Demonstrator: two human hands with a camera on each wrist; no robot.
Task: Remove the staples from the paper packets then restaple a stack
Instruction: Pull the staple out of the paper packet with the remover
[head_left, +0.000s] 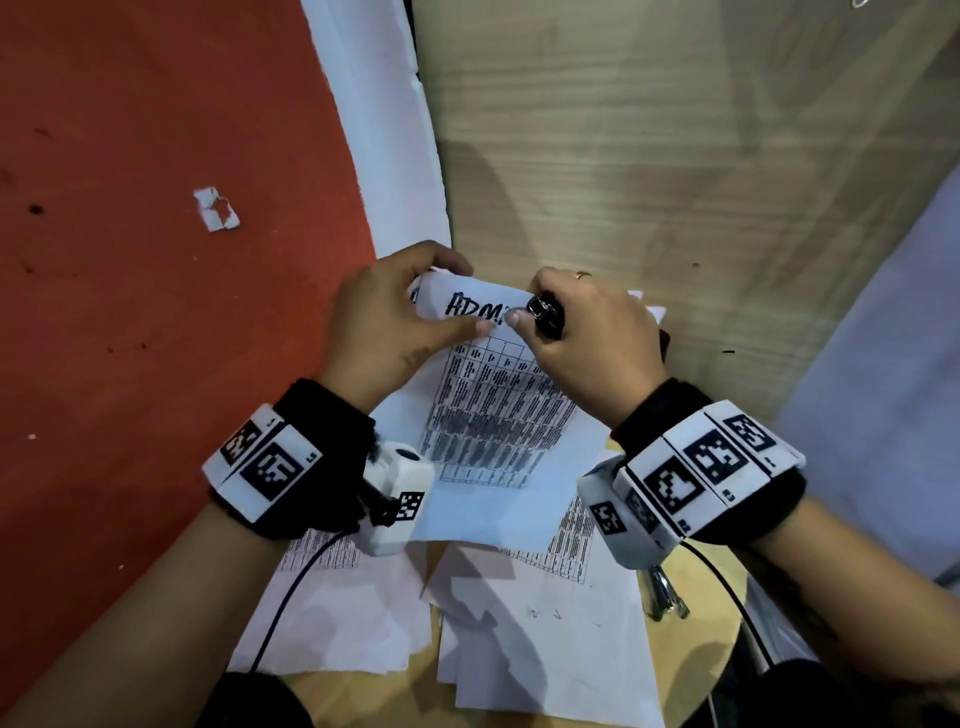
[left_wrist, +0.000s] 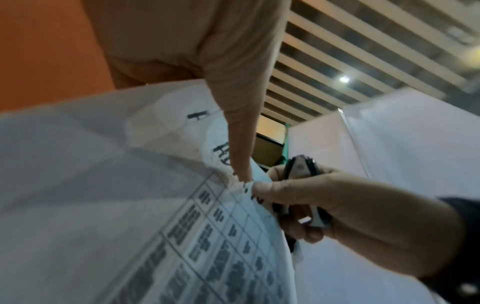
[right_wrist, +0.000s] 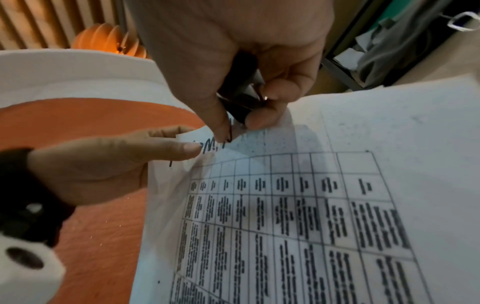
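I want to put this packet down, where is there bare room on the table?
Bare wood tabletop beyond both hands, right of the white sheet edge. Crowded nearest you: loose printed sheets overlap below the wrists.

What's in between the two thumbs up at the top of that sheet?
Only a narrow strip of the paper packet with handwritten letters, seen from the head view. The left hand pinches it; the right hand grips a black staple remover.
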